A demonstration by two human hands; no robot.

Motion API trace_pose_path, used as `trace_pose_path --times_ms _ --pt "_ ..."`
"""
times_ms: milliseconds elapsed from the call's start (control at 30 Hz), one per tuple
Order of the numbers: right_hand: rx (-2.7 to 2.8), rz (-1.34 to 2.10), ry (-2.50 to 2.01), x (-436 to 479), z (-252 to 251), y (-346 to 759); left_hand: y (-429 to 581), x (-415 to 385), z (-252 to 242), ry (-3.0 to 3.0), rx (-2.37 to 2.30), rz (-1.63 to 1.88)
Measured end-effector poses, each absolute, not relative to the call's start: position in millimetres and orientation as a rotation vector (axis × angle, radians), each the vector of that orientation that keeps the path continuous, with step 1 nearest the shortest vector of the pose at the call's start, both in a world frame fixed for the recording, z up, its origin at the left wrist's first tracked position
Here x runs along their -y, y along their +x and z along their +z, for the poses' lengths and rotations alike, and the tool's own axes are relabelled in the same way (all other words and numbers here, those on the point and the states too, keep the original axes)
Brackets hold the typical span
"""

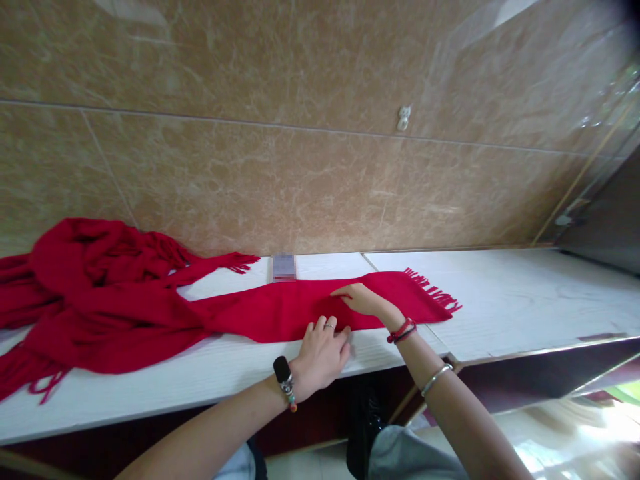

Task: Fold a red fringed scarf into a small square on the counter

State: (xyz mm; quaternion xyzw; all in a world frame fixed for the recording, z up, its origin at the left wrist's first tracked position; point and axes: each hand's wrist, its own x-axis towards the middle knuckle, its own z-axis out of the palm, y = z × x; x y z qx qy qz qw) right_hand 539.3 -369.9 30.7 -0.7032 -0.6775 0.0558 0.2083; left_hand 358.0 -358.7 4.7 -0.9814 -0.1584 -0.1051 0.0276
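A long red scarf [280, 310] lies along the white ledge, its right part spread flat and ending in a fringe. My left hand [323, 353], with a dark watch at the wrist, rests with fingers spread, the fingertips on the scarf's near edge. Farther right and a little higher, my right hand [363, 298] lies on the cloth, fingers stretched out to the left. Toward the left the scarf narrows and runs into a heap of bunched red cloth [100, 293]. Whether that heap is one piece or several I cannot tell.
A small flat grey rectangular item [284, 267] lies at the back of the white ledge [510, 300], against the brown tiled wall [300, 187]. A small white figure-shaped piece [404, 118] is on the wall. The ledge's front edge drops off toward my legs.
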Motion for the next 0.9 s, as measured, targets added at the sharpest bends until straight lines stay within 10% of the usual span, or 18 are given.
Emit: trace_pose_path --times_ms 267,900 --pt "1.470 1.030 -1.608 363 17 540 357 359 6 -3.051 0.499 -0.308" --pt "0.936 1.168 -1.386 312 5 562 351 352 9 -3.335 0.493 -0.132"
